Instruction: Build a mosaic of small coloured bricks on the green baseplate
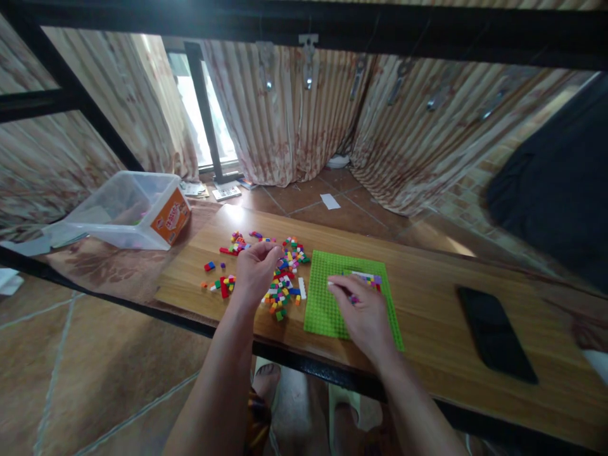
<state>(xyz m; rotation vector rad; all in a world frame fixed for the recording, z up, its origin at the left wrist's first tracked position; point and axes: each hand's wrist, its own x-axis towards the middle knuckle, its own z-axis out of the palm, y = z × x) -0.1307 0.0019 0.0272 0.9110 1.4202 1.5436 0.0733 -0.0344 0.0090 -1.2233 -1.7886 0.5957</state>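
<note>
My left hand (254,272) hovers over a pile of small toy building bricks (281,294) in many colours, thumb and fingers closed in a pinch. Whatever may be between those fingertips is too small to make out. Over the green studded baseplate (325,310), my right hand (363,310) is also pinched, with a pale speck at its fingertips that could be a brick or a nail. Partly hidden behind that hand, a group of joined bricks (377,279) in white, purple and red sits on the baseplate. A long white brick (302,289) lies between pile and baseplate.
A black phone (496,332) lies on the wooden table (427,304) at the right. To the left stands a clear plastic tub (109,234) with an orange label. A dark metal bar (304,25) crosses above, and curtains (285,120) hang behind.
</note>
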